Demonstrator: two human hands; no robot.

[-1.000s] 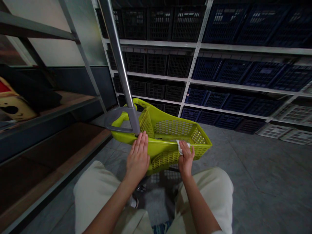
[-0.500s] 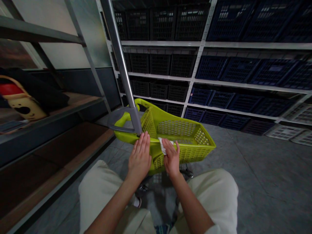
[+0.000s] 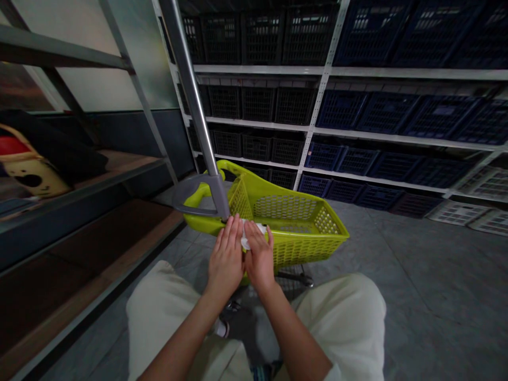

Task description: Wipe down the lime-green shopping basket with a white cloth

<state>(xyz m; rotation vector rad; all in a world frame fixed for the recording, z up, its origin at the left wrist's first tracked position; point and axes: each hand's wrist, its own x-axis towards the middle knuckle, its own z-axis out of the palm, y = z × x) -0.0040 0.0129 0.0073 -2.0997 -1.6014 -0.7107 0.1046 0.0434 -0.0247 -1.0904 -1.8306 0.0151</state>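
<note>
A lime-green plastic shopping cart [image 3: 305, 246] with perforated walls stands in front of me, between my knees. My left hand [image 3: 226, 254] lies on its near rim beside the base of the grey handle [image 3: 220, 196], fingers stretched out and close together; the thumb is hidden. Right alongside, my right hand [image 3: 259, 256] presses a crumpled white wipe [image 3: 246, 242] onto the same rim. Part of the wipe sticks out past the fingers; whether it is cloth or paper I cannot tell.
A metal pole [image 3: 190, 79] rises from the handle. Behind stands a white rack [image 3: 317, 100] holding several black and blue crates [image 3: 343, 108]. On the left shelving [image 3: 146, 166] sits a yellow-and-red bag [image 3: 35, 172]. Grey floor [image 3: 400, 259] lies to the right.
My right hand has slid left along the cart's rim with the wipe, up against my left hand. My left hand stays on the rim in nearly the same place.
</note>
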